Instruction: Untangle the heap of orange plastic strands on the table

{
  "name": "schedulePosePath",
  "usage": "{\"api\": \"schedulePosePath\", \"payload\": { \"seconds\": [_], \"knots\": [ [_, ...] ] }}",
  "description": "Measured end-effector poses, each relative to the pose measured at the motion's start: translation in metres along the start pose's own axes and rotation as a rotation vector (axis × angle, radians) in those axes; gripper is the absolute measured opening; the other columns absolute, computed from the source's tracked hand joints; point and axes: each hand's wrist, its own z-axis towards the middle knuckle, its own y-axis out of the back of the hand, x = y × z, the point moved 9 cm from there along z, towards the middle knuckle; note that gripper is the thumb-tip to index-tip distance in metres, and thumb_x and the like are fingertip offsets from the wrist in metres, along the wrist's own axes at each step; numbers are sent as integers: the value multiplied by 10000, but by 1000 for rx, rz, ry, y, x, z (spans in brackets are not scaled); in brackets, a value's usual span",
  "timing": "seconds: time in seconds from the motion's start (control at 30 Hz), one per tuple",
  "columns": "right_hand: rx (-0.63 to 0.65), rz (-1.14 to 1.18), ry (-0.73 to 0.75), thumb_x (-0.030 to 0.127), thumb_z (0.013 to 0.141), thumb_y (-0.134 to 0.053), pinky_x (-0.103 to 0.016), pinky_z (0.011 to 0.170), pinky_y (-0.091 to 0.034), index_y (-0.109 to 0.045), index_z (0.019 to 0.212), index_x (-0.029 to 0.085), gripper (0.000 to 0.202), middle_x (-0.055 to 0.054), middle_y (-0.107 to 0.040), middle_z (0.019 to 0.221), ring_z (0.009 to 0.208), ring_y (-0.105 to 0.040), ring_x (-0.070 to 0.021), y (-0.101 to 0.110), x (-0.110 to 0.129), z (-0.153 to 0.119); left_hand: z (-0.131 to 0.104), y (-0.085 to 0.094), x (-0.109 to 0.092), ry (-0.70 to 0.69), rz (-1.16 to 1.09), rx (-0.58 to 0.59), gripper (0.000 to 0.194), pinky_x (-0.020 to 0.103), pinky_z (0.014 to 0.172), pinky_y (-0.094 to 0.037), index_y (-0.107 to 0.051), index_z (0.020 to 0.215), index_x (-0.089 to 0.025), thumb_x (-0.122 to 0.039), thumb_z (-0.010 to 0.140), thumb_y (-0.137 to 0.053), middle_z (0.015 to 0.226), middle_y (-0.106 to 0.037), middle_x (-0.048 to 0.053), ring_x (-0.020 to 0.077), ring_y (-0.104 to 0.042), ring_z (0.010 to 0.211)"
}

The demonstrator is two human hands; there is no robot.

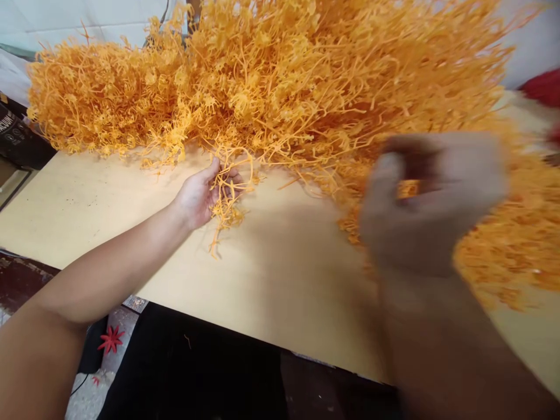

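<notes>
A large pile of orange plastic sprigs [262, 87] spreads across the back of the pale table [271, 274] and down its right side. My left hand [201, 195], palm up at the pile's front edge, has its fingers curled around a few orange sprigs [227, 210] that hang over the palm. Blurred by motion, my right hand [429, 198] is raised over the right part of the pile with its fingers bent inward. A bit of orange shows in the gap of that hand, but whether it is held cannot be made out.
A black box [21, 137] stands beyond the table's left end. Red material [542, 87] is at the far right. On the floor at lower left lies a red star-shaped piece [111, 339]. Black cloth [196, 367] is below the table's front edge.
</notes>
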Motion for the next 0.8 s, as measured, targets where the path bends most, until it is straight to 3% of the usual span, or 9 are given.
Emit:
{"api": "schedulePosePath", "payload": {
  "seconds": [0.03, 0.07, 0.17, 0.27, 0.4, 0.5, 0.67, 0.8],
  "knots": [
    [-134, -81, 9, 274, 902, -415, -356, 693, -445, -572, 982, 207, 188, -107, -583, 856, 805, -558, -202, 3, 12, 1, 0, 0, 0, -1, -3, 0, 392, 190, 569, -478, -559, 712, -115, -351, 935, -338, 626, -594, 17, 78, -588, 565],
    [-105, -51, 72, 294, 879, -464, -333, 645, -439, -577, 937, 182, 170, -88, -586, 799, 712, -550, -175, -11, 27, 1, 0, 0, 0, -4, -8, -1, 387, 189, 570, -478, -561, 716, -114, -349, 934, -342, 630, -596, 17, 79, -590, 569],
    [162, 91, 13, 330, 808, -560, -287, 576, -415, -565, 848, 162, 173, -58, -580, 747, 644, -522, -148, -67, 38, -2, -1, 1, -1, -15, -31, -29, 376, 188, 587, -489, -560, 716, -112, -345, 930, -356, 644, -604, 21, 83, -603, 592],
    [296, 133, -93, 305, 773, -584, -283, 591, -395, -555, 788, 162, 146, -51, -569, 732, 648, -505, -146, -94, 32, -7, -2, 2, -1, -18, -52, -61, 365, 193, 608, -501, -551, 714, -112, -336, 929, -360, 645, -600, 19, 92, -619, 620],
    [388, 189, -92, 240, 768, -551, -288, 614, -374, -528, 696, 170, 103, -40, -544, 684, 657, -486, -152, -98, 33, -8, -3, -2, 1, 9, -53, -42, 366, 231, 644, -526, -542, 738, -118, -336, 937, -325, 625, -580, 13, 109, -625, 633],
    [414, 278, -77, 213, 789, -508, -290, 638, -382, -515, 700, 172, 98, -48, -564, 707, 681, -496, -154, -95, 37, -8, -5, -3, 2, 26, -58, -26, 367, 219, 577, -511, -514, 731, -130, -359, 937, -315, 530, -501, -21, 86, -554, 504],
    [446, 349, -95, 227, 836, -444, -281, 610, -381, -463, 698, 181, 147, -46, -545, 691, 647, -486, -145, -92, 40, -12, -8, -12, 6, 109, -57, 74, 383, 152, 383, -360, -457, 689, -144, -421, 923, -335, 430, -307, -80, 32, -307, 314],
    [488, 370, 6, 201, 832, -432, -264, 587, -377, -442, 685, 186, 148, -23, -507, 652, 609, -466, -129, -92, 52, -14, -5, -15, 13, 148, 51, 91, 402, 143, 315, -221, -446, 649, -144, -475, 876, -422, 411, -272, -86, 15, -217, 291]
  ]
}}
